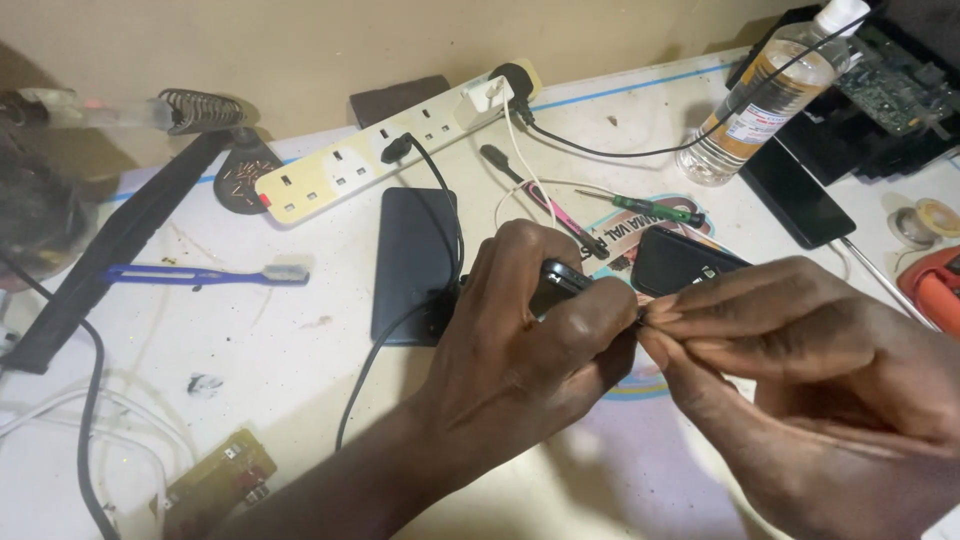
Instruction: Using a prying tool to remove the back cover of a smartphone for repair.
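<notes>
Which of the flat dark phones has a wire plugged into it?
The dark phone lying below the power strip: a black cable runs into its lower edge. The phone beside the bottle shows none.

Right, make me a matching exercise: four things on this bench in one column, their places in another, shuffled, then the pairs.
Things
1. toothbrush
2. bottle
3. power strip
4. circuit board

Places
A. far right, by the black tray
B. near left corner, beside the white cables
C. left of the dark phone, lying flat
D. along the back wall, with plugs in it

Pairs: 1-C, 2-A, 3-D, 4-B
</notes>
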